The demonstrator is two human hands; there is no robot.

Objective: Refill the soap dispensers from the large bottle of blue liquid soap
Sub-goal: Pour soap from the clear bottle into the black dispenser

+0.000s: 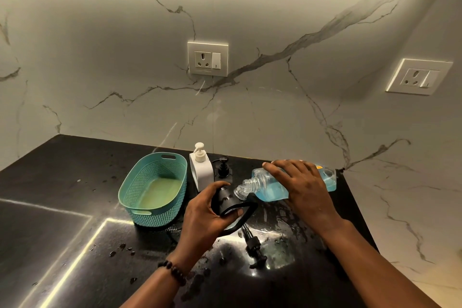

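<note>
Both hands work over the wet black counter point(75, 182): left hand point(207, 210) grips a tilted black dispenser point(226, 201), right hand point(300, 187) clasps the blue soap bottle point(265, 186), tipped with its open neck at the dispenser's mouth. A black pump point(253, 242) lies just in front, a white dispenser point(201, 169) and teal basket point(153, 190) behind.

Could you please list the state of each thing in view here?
large soap bottle: uncapped, tipped sideways, part full of blue soap, gripped by right hand.
black dispenser: open, pump removed, tilted, held by left hand.
black pump: lying on the wet counter.
white dispenser: upright, pump on.
teal basket: upright.
</note>
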